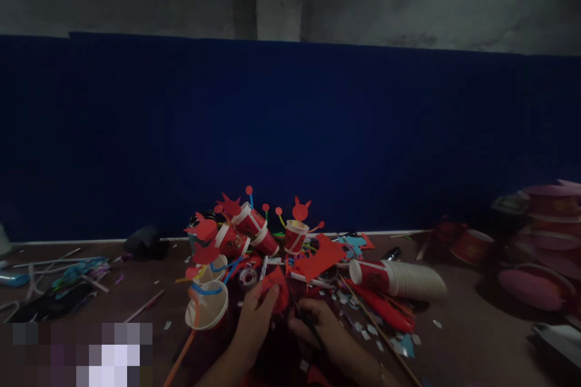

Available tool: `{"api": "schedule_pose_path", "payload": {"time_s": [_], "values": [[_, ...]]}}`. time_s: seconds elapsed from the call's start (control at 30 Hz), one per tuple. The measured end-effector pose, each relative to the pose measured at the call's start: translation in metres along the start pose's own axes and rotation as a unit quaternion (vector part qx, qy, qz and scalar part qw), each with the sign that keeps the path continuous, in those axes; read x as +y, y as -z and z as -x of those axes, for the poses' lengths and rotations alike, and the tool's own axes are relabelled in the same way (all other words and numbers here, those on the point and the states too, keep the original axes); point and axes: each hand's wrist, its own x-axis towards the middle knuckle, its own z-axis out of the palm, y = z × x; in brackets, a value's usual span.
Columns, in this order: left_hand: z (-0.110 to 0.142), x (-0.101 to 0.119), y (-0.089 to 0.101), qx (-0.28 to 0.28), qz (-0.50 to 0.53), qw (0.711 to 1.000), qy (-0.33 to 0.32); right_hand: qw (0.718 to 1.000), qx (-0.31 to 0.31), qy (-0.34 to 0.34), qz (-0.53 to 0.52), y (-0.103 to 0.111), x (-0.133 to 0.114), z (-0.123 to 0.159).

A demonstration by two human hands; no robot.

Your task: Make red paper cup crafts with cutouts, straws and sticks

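A piece of red paper [279, 295] is clamped between the thumb and fingers of the left hand [255, 319]. The piece is pinched at its left side, presumably so that it is steadied while its opposite edge is left accessible. A slim, dark-handled tool [311, 328] (apparently scissors, though the blades are too dim to be confirmed) is enclosed by the right hand [324, 323]. The tool is angled toward the paper, an orientation judged suitable for working along the free edge. Whether its blades are spread or closed cannot be told.

The red paper is located directly at the left-hand grip, just beside the tool tip. Beyond the grip and slightly to its right, a larger bright red paper sheet [321, 257] is laid within easy reach. A white roll of tape [248, 277] is found just beyond the left hand. To the left of that hand, an upright paper cup with a white interior [207, 309] is positioned, with its mouth upward. Well to the right of the right-hand grip, a nested stack of white paper cups [415, 281] is laid on its side, an arrangement by which the cups are probably kept together.
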Motion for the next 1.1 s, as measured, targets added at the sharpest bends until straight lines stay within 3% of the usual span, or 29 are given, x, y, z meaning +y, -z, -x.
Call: {"api": "schedule_pose_path", "payload": {"time_s": [0.3, 0.63, 1.1], "values": [[-0.0001, 0.0007, -0.0002, -0.011, 0.000, 1.000, 0.007, 1.000, -0.008, -0.006, 0.015, 0.0012, -0.0020, 0.0008], [-0.0002, 0.0021, 0.0010, -0.011, -0.004, 0.999, -0.029, 1.000, 0.006, -0.001, 0.017, 0.0017, 0.0033, -0.0015], [-0.0001, 0.0054, 0.0004, -0.051, 0.004, 0.999, -0.004, 1.000, -0.003, -0.009, 0.027, 0.0016, -0.0062, 0.0036]]}}
